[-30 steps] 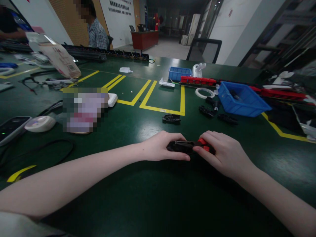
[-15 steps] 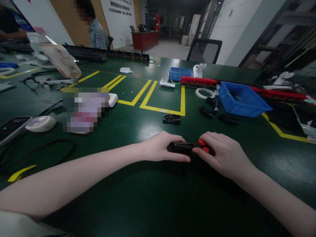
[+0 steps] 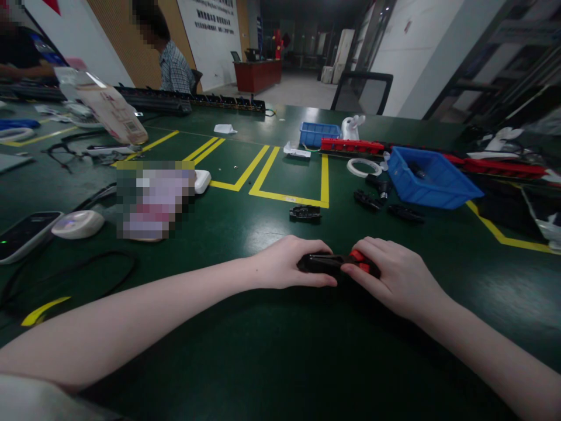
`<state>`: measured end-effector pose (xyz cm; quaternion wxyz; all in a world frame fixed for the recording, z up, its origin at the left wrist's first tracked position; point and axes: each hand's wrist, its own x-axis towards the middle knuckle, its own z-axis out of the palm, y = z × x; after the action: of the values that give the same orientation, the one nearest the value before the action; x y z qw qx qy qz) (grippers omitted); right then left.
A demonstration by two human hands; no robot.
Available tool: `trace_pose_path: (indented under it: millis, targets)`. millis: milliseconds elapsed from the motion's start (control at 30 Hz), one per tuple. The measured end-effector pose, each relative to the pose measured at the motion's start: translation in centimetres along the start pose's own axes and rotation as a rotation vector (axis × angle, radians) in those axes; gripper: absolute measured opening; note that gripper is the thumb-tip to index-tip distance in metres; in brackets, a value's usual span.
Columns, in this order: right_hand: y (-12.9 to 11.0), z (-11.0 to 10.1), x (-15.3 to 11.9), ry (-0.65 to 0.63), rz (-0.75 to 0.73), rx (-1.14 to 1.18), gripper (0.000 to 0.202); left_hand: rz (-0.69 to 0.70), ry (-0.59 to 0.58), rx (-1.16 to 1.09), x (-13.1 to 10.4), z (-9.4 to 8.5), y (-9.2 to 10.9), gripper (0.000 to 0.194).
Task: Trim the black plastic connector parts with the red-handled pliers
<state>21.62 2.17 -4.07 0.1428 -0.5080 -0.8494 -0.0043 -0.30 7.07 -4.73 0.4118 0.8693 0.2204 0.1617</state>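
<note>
Low over the green tabletop, my left hand [image 3: 289,262] is closed around a dark, glossy, elongated black part [image 3: 322,263], thumb below and fingers above. My right hand [image 3: 394,270] grips a red-and-black piece [image 3: 358,257] at the right end of that part. Whether the two are one object or are only touching, I cannot tell; the fingers cover much of both. Just beyond my hands lies a small black plastic part [image 3: 305,213]. Farther right rest two more black parts, one nearer [image 3: 405,213] and one beside it [image 3: 367,200].
Right of centre stand a blue bin [image 3: 432,178], a white tape roll [image 3: 363,167] and a smaller blue basket [image 3: 319,134]. Long red strips [image 3: 353,145] lie behind. On the left are a blurred-out phone [image 3: 153,202], a white mouse [image 3: 78,224], cables and a tilted bottle [image 3: 111,111]. Another person [image 3: 175,64] sits beyond.
The view has shifted slightly, so the things on the left appear a little farther right and lower. Both hands keep their hold, almost unmoved.
</note>
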Motion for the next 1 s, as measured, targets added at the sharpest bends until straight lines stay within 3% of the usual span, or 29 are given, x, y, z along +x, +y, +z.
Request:
trace_pose_path:
  millis: [833, 1000]
  targets:
    - [0.18, 0.35, -0.19, 0.132, -0.09, -0.074, 0.043, -0.054, -0.053, -0.052, -0.01, -0.23, 0.05, 0.034]
    - [0.38, 0.34, -0.11, 0.137, -0.089, -0.038, 0.045, -0.017, -0.004, -0.054, 0.01, -0.13, -0.16, 0.035]
